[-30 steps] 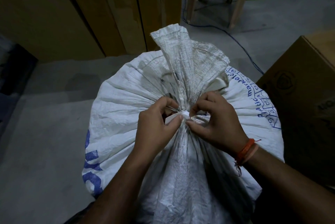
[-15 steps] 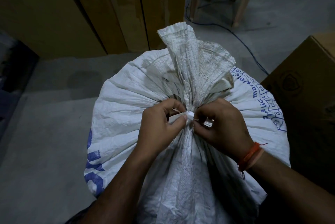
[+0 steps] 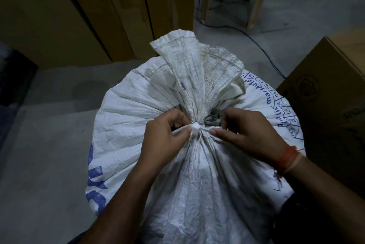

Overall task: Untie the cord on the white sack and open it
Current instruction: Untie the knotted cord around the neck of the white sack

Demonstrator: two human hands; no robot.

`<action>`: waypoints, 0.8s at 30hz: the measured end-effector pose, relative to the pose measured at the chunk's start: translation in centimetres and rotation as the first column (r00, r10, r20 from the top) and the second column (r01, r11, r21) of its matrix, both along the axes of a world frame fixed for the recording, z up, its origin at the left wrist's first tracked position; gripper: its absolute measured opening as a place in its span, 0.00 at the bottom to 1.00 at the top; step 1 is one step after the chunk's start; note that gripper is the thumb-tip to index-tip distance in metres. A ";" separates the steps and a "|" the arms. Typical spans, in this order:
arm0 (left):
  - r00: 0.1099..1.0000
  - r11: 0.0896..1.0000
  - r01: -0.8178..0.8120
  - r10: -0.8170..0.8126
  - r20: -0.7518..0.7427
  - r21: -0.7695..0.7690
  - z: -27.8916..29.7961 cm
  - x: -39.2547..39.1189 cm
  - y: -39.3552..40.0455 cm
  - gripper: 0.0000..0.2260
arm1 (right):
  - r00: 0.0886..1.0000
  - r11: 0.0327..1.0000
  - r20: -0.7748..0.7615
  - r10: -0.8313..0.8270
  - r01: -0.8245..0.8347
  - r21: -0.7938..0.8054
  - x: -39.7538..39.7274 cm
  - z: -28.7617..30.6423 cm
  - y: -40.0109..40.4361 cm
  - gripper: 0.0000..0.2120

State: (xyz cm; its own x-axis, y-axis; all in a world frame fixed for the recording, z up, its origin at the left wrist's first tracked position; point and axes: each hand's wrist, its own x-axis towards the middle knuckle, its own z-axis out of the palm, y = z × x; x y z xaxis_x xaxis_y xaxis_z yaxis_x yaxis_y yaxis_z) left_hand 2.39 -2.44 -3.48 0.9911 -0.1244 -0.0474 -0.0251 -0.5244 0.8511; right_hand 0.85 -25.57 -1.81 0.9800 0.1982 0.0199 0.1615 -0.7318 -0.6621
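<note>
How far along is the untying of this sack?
Nothing looks finished: the white woven plastic sack is still cinched at its neck by the white cord knot. Both the left hand and right hand pinch the cord beside it. Loosening and opening remain.

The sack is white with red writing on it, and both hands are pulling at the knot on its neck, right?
Not quite. The writing on the white sack is blue, not red, as the head view shows. The rest holds: the left hand and right hand are both at the knot on its neck.
</note>
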 end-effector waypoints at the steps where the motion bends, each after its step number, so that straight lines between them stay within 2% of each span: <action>1: 1.000 1.000 0.004 -0.004 0.000 0.009 -0.1 0.0 0.1 0.07 | 1.000 1.000 0.020 -0.019 0.019 -0.022 0.2 -0.2 0.4 0.17; 6: 0.999 0.996 0.040 -0.038 -0.019 0.081 -0.6 0.2 0.6 0.08 | 0.999 0.999 -0.037 0.016 -0.017 -0.037 0.0 -0.6 2.1 0.08; 11: 0.996 0.987 0.089 -0.088 -0.014 0.137 -0.9 0.3 0.9 0.12 | 0.994 0.996 -0.107 -0.005 -0.004 -0.087 -0.7 -1.1 2.5 0.07; 17: 0.997 0.994 0.080 -0.079 -0.013 0.076 -1.1 0.5 1.1 0.11 | 0.987 0.996 -0.132 -0.088 0.088 -0.007 -0.8 -0.8 2.6 0.06; 21: 0.996 0.991 0.091 -0.090 -0.006 0.099 -1.1 0.4 1.1 0.13 | 0.981 0.992 -0.146 -0.127 0.126 -0.012 -1.0 -1.1 2.5 0.06; 24: 0.996 0.993 0.084 -0.085 0.005 0.086 -1.0 0.3 1.0 0.10 | 0.978 0.990 -0.158 -0.138 0.140 -0.004 -0.9 -1.2 2.2 0.06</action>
